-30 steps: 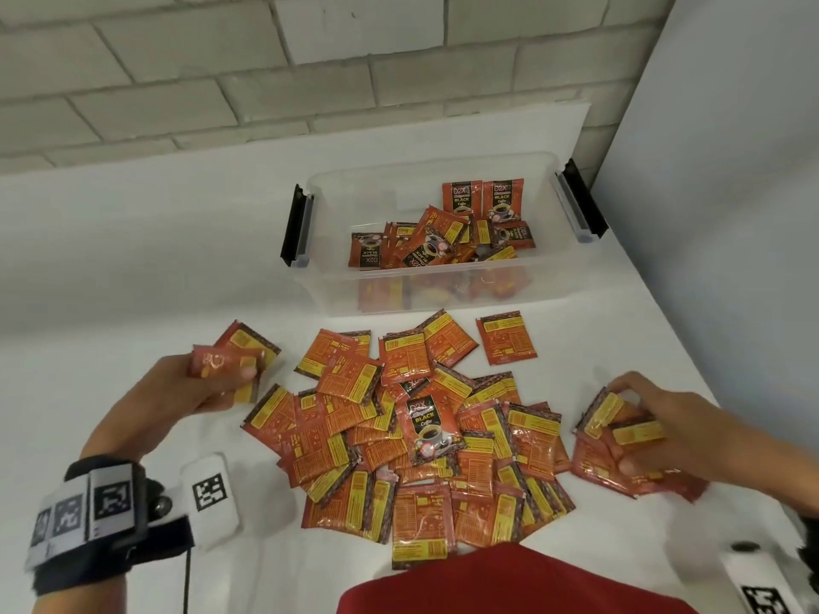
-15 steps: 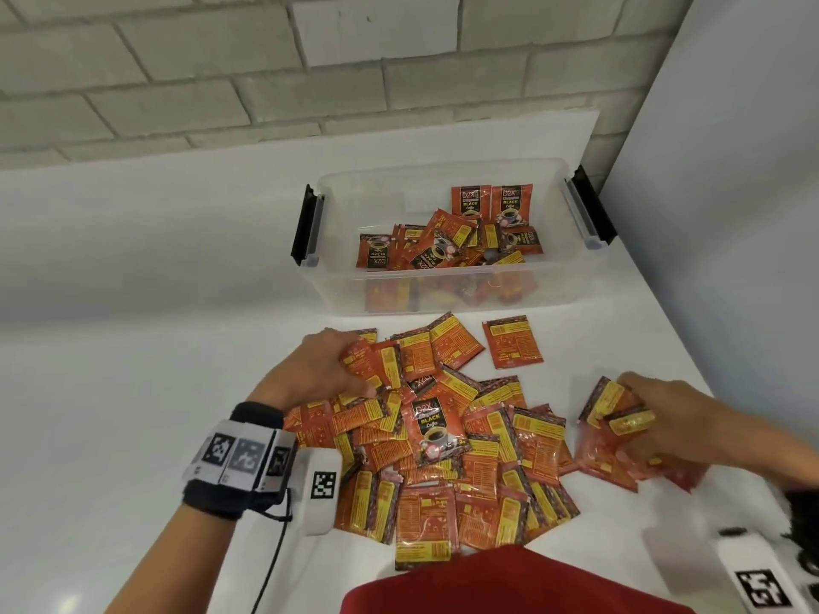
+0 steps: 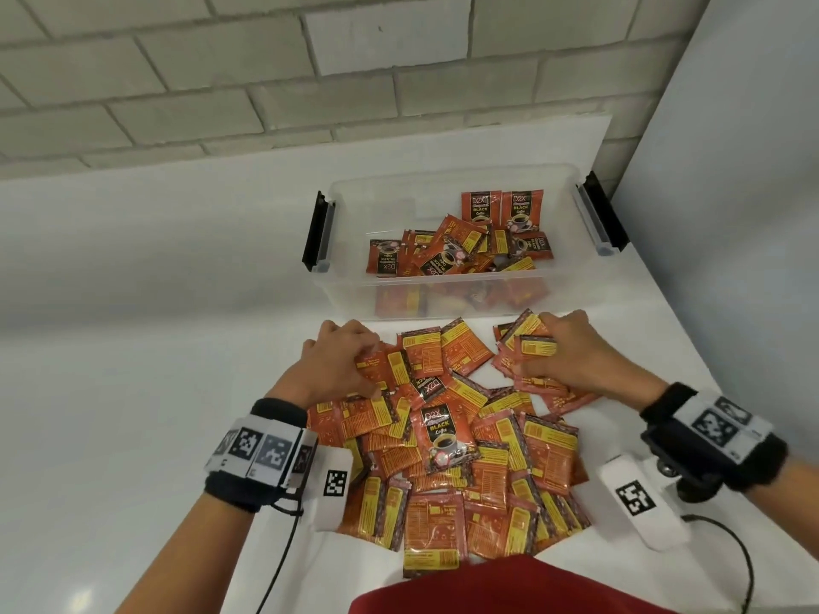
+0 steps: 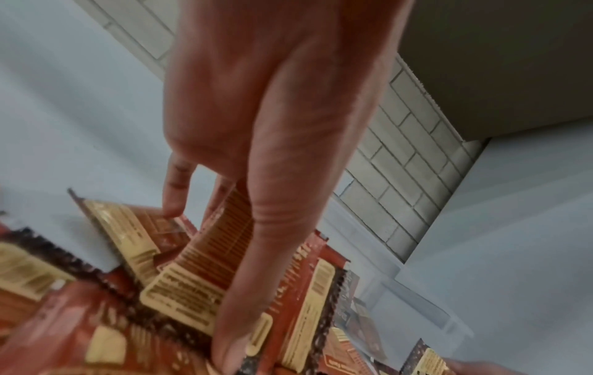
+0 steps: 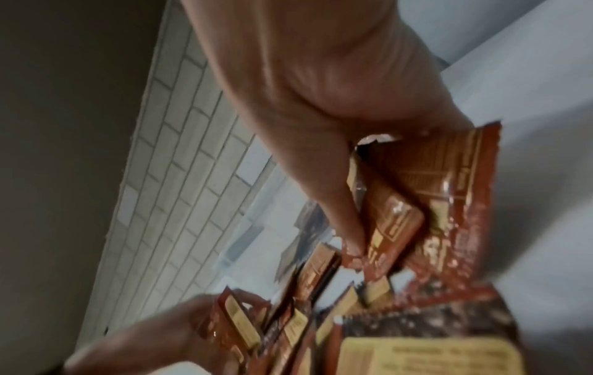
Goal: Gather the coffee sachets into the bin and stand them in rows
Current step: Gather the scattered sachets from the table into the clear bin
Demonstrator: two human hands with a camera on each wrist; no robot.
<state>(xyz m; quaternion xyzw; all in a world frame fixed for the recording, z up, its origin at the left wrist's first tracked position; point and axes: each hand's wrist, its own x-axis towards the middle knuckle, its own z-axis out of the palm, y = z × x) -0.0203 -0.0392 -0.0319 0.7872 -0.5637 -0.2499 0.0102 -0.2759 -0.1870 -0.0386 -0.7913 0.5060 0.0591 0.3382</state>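
Up by the far edge of the pile [image 3: 447, 440], both our hands have moved in from the sides they were at a second ago. Our left hand [image 3: 339, 367] came off the bare surface [image 3: 133, 392] and now has its grip curled round a few coffee sachets; our right hand [image 3: 571, 358] slid over with its own bunch [image 3: 527, 352] clutched. So we're scooping, next stop probably the bin [image 3: 443, 183]. Count: one bin, two sachets [image 3: 501, 210] standing at its back wall, maybe a dozen lying loose inside, and roughly forty-odd on the surface, too overlapped to count exactly.
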